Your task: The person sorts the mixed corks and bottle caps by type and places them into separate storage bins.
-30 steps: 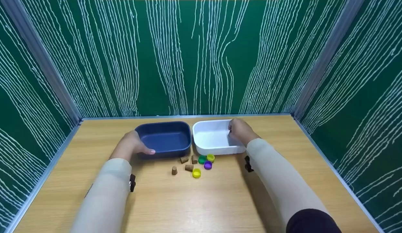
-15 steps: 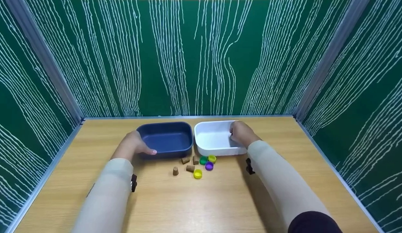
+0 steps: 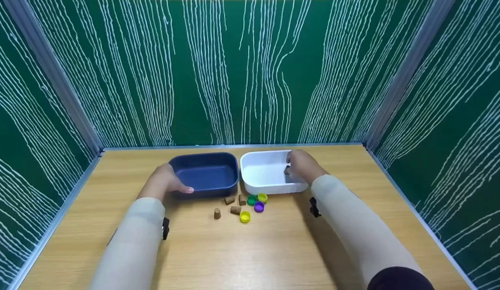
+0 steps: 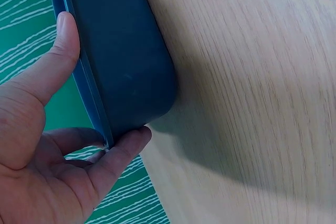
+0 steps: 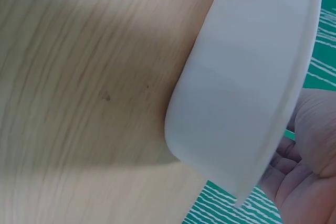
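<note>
On the table, a dark blue basin [image 3: 205, 175] stands at left, touched by my left hand [image 3: 166, 179]. In the left wrist view, the left thumb [image 4: 67, 35] lies on the basin's rim and the fingers bend around its corner. A white basin [image 3: 260, 187] stands beside it. My right hand [image 3: 303, 165] reaches inside its right end, fingers curled. At the fingertips shows a small brown piece that looks like a cork [image 3: 287, 170], partly hidden by the hand. In the right wrist view, the white basin's wall [image 5: 236, 77] hides the fingertips.
In front of the basins lie several brown corks [image 3: 235, 210], one standing upright [image 3: 217, 213]. Near them are two yellow caps [image 3: 244, 217], a green cap [image 3: 251, 199] and a purple cap [image 3: 259, 207]. Green panels with white lines enclose the back and sides.
My right hand has shifted slightly right within the white basin, and the brown piece at its fingertips shows more clearly. My left hand keeps its place on the blue basin.
</note>
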Tool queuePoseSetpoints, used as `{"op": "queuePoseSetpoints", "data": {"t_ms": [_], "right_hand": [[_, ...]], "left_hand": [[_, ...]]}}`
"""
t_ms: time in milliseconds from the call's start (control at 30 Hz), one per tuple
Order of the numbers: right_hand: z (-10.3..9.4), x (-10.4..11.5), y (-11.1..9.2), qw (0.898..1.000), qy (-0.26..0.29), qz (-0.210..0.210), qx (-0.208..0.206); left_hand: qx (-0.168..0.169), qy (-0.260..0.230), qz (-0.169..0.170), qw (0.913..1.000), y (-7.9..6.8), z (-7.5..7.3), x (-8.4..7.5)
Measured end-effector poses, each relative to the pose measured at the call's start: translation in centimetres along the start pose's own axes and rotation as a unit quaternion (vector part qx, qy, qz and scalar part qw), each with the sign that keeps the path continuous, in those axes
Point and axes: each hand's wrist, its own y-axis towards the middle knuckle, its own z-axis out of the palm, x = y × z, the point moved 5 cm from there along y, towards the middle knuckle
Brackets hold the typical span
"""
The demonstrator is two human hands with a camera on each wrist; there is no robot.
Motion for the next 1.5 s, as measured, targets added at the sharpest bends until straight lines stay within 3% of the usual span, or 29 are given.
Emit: {"op": "queuePoseSetpoints", "data": {"t_ms": [200,467,633,833,967,1167,1333,1500], "right_hand": [[-0.7,0.6,-1.0,1.0,-0.008,0.0,0.009],[-1.3,2.7,-2.8,0.998,-0.052,-0.044,-0.004],[-1.5,4.9,-4.4,0.993,-0.067,-0.095,-0.027],[-1.2,7.7,-6.2,0.978,-0.104,-0.173,-0.058],[-0.9,9.4,-7.7,0.971,-0.108,-0.204,-0.061],[0.2,11.2,-9.6,0.97,-0.099,-0.219,-0.044],[1.3,12.1,-10.6,0.973,-0.101,-0.208,-0.015],[2.6,13.0,-11.2,0.967,-0.112,-0.228,0.004]], "left_hand": [[0.003,-0.005,0.004,1.0,-0.2,-0.2,-0.1],[0.004,-0.003,0.0,1.0,-0.3,0.0,-0.3],[0.007,0.004,-0.002,1.0,-0.3,0.0,-0.3],[0.016,0.018,-0.005,0.9997,-0.7,-0.3,-0.6],[0.019,0.029,-0.003,0.9994,-0.9,-0.4,-0.9],[0.019,0.032,-0.005,0.9993,-0.6,-0.3,-0.6],[0.015,0.021,-0.012,0.9996,-0.2,-0.1,-0.4],[0.016,0.015,-0.011,0.9997,0.0,0.1,-0.4]]}}
